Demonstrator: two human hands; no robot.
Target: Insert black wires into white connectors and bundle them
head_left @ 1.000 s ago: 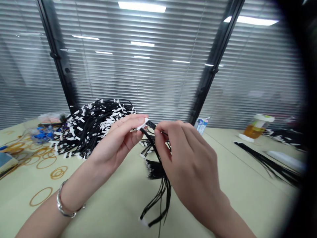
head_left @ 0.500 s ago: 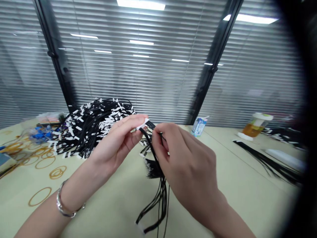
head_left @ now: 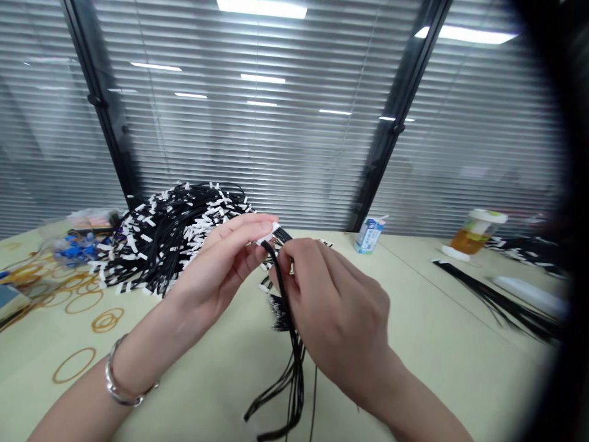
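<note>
A pale green table [head_left: 437, 344] fills the lower half of the frame, and its far edge meets a wall of closed grey blinds crossed by two dark uprights. At centre left, a large heap of black wires [head_left: 170, 236] dotted with white tags lies against that far edge. At the right of the frame, plain black strands [head_left: 497, 304] lie flat and well apart from the heap. Judging by how things lie, the tagged heap is the finished share and the plain strands are what is left. In the middle, the person's left hand [head_left: 221, 270] and right hand [head_left: 335, 313] meet above the table. The left thumb and fingertips are closed tight on a small white connector [head_left: 267, 232]. The right hand's fingers are curled around the black wire bundle [head_left: 292, 362] just below the connector. The bundle hangs down to the table at bottom centre, so this piece looks to be mid-handling. A short cut bunch of wires [head_left: 278, 313] lies behind the hands. Bare table lies open at lower right and beneath the forearms, which leaves room to move there. The left side is more crowded, with tan rubber bands [head_left: 73, 365] and small blue pieces [head_left: 73, 248]. A small carton [head_left: 367, 235] and a jar of amber liquid [head_left: 473, 236] stand near the far edge at the right. A silver bracelet [head_left: 120, 393] circles the left wrist.
</note>
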